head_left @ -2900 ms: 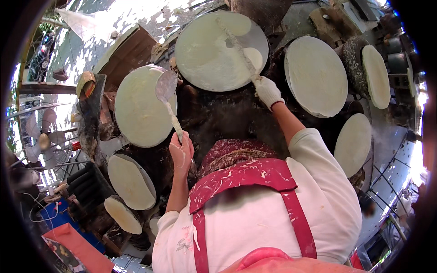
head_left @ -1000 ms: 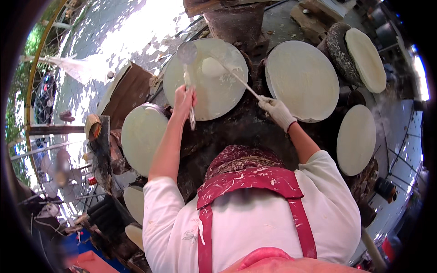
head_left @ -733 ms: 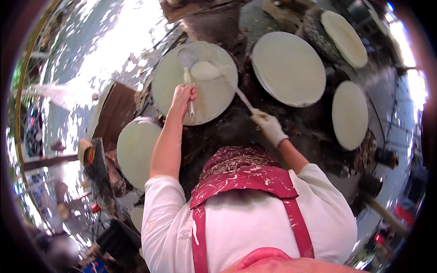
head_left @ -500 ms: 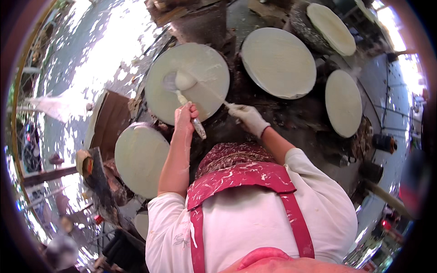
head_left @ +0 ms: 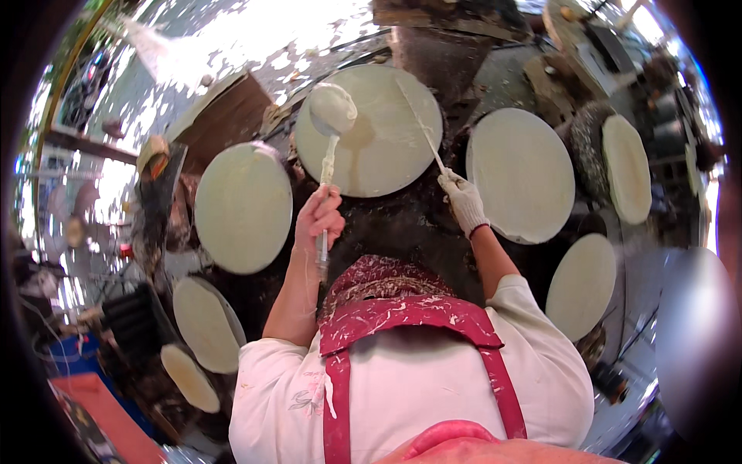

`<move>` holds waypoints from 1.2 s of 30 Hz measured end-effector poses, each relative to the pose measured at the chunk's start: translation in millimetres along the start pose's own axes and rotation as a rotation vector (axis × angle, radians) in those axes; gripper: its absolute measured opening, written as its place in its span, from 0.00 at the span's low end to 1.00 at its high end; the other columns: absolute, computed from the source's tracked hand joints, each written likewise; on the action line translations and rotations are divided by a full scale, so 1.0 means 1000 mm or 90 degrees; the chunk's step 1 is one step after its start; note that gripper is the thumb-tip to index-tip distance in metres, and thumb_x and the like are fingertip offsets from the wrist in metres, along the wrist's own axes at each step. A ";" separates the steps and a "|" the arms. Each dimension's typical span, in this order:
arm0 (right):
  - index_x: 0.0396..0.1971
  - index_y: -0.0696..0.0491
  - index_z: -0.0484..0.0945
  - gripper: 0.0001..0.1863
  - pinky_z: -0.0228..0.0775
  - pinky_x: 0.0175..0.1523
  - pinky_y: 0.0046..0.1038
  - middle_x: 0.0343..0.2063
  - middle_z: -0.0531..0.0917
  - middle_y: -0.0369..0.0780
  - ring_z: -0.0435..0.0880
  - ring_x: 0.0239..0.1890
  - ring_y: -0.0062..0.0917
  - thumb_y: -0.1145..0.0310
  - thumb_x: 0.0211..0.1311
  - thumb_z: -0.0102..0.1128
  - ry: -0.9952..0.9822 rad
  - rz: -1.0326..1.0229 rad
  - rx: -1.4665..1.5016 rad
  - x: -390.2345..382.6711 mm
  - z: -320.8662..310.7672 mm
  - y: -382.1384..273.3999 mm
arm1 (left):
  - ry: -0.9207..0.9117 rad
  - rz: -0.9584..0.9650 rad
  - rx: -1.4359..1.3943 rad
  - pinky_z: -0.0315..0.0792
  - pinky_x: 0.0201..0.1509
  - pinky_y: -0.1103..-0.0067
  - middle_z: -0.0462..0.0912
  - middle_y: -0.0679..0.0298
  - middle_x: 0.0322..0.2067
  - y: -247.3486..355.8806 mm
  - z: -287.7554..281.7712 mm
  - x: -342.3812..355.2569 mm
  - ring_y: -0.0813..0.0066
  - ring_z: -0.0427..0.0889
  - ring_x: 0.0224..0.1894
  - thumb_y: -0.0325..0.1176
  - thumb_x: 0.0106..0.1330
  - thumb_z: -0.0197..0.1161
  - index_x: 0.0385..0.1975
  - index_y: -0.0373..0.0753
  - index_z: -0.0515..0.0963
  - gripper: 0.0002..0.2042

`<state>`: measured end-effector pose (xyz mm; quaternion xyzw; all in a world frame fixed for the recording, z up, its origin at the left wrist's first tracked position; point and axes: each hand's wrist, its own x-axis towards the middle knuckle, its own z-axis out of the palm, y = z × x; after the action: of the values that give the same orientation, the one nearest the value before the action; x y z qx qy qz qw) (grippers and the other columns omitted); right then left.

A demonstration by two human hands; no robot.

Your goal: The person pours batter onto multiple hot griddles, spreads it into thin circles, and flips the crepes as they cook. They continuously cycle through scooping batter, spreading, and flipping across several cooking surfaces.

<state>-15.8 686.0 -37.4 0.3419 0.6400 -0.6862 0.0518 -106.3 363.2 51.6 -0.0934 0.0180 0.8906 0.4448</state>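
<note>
My left hand (head_left: 319, 218) is bare and wrapped round the handle of a ladle (head_left: 332, 109), which is smeared with pale batter. Its bowl hangs over the left part of a round griddle (head_left: 379, 174) coated with a pale layer, and casts a shadow on it. A white knitted glove covers my right hand (head_left: 464, 201), its fingers closed on the handle of a long thin spatula (head_left: 423, 130). The spatula's blade reaches over the right side of the same griddle; whether it touches the layer, I cannot tell.
Other pale-coated rounds stand on the left (head_left: 243, 207), lower left (head_left: 207, 325), right (head_left: 522, 174) and lower right (head_left: 581, 286). A cardboard sheet (head_left: 220, 116) leans at the upper left. My red apron (head_left: 410, 317) is splashed with batter.
My view has turned left. The ladle, earlier low at the griddle's middle, is now raised over its left part. The spatula has swung away from the ladle to the right side.
</note>
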 end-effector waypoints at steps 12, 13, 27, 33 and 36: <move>0.63 0.60 0.71 0.24 0.73 0.46 0.18 0.45 0.82 0.36 0.78 0.40 0.14 0.73 0.68 0.59 -0.180 -0.206 -0.264 -0.027 0.012 0.054 | 0.162 0.317 0.113 0.52 0.13 0.87 0.61 0.75 0.19 -0.018 0.028 -0.175 0.89 0.61 0.08 0.33 0.79 0.43 0.47 0.25 0.68 0.14; 0.63 0.61 0.70 0.25 0.74 0.54 0.21 0.52 0.82 0.40 0.80 0.48 0.17 0.75 0.67 0.59 -0.226 -0.221 -0.264 -0.044 0.027 0.050 | 0.173 0.344 0.100 0.52 0.13 0.86 0.61 0.76 0.18 -0.020 0.025 -0.200 0.89 0.61 0.08 0.34 0.79 0.43 0.47 0.25 0.68 0.15; 0.57 0.51 0.77 0.24 0.75 0.50 0.28 0.39 0.86 0.42 0.85 0.40 0.26 0.59 0.62 0.65 -0.658 -0.301 -0.607 -0.159 0.329 0.024 | 0.437 0.809 0.124 0.52 0.13 0.88 0.61 0.75 0.18 -0.093 -0.007 -0.466 0.90 0.57 0.07 0.35 0.79 0.46 0.46 0.28 0.68 0.13; 0.56 0.36 0.74 0.22 0.78 0.40 0.44 0.38 0.81 0.39 0.85 0.39 0.40 0.61 0.61 0.59 -0.870 -0.883 -0.945 -0.250 0.484 0.035 | 0.410 1.060 -0.018 0.48 0.11 0.85 0.61 0.74 0.17 -0.210 0.002 -0.521 0.87 0.57 0.07 0.39 0.77 0.49 0.43 0.30 0.73 0.15; 0.62 0.36 0.69 0.31 0.77 0.45 0.42 0.51 0.79 0.37 0.81 0.48 0.37 0.66 0.57 0.62 -1.076 -1.163 -0.852 -0.283 0.533 0.046 | 0.559 1.166 -0.075 0.48 0.12 0.84 0.60 0.75 0.16 -0.254 0.017 -0.510 0.86 0.57 0.08 0.42 0.74 0.55 0.40 0.32 0.75 0.16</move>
<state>8.6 87.2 47.1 -0.7843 0.6094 -0.0437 0.1078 392.5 116.3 174.4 -0.3844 0.2003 0.7753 -0.4593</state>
